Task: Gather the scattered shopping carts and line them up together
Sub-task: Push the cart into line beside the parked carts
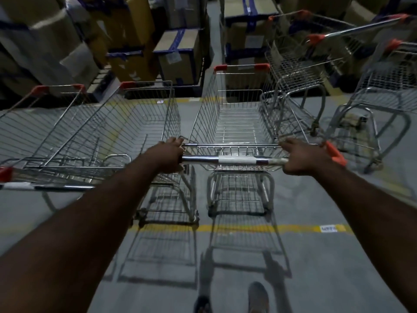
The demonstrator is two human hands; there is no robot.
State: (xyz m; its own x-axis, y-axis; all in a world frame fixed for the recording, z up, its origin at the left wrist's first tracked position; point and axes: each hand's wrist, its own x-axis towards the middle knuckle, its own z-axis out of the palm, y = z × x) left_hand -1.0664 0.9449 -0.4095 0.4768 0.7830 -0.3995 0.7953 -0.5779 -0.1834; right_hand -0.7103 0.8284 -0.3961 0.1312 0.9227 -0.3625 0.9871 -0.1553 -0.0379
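Note:
A wire shopping cart [234, 114] with orange corner caps stands straight ahead of me. My left hand [165, 155] grips the left end of its chrome handle bar [234, 159]. The bar's right end is gripped by my right hand [303, 158], beside an orange end cap [336, 154]. Close on the left a second cart [126, 123] stands parallel to it, and a third cart [29, 132] lies further left. Two more carts [300, 64] [388, 86] stand at angles on the right.
Stacked cardboard boxes [178, 55] with blue tape on pallets fill the back, just beyond the carts' fronts. A yellow floor line [248, 228] crosses the grey concrete under the cart wheels. My shoes [257, 299] show at the bottom.

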